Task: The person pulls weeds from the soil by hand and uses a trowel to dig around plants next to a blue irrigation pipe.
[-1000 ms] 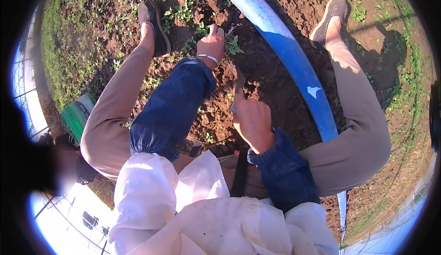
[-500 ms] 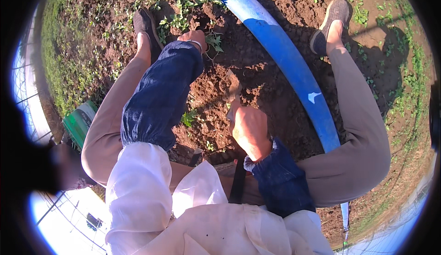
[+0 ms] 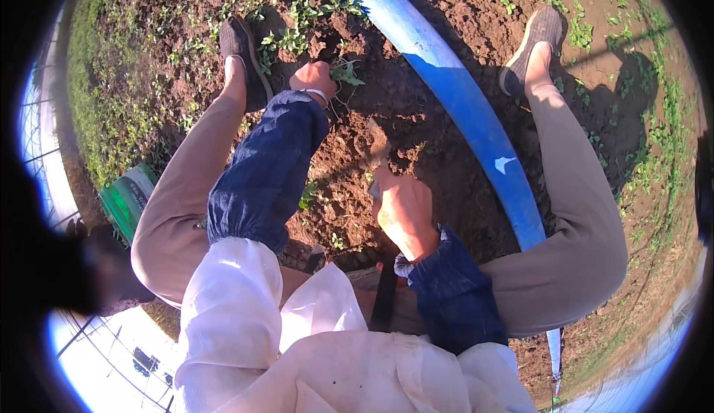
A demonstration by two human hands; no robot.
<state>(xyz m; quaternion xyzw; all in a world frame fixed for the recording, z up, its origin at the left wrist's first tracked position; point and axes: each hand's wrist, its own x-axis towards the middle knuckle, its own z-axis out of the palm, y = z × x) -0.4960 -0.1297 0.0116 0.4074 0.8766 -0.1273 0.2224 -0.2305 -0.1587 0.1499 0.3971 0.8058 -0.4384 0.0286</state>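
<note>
My left hand, with a pale band at its wrist, is closed on a small uprooted-looking weed. The weed's green leaves stick out to the right of the fist, and thin root-like strands hang below them. Nearer to me, my right hand is wrapped round a small digging tool; its handle is mostly hidden in the fist. The tool's narrow, soil-coloured blade points away from me over loose brown soil. Its exact kind is hard to make out.
A thick blue hose curves past on the right, running under my right leg. Low green weeds grow ahead and left. A green and white container stands outside my left knee. My shoes rest on the soil.
My left hand has drawn slightly toward me, with the weed's leaves and strands beside it. My right hand and the tool stay almost in place.
</note>
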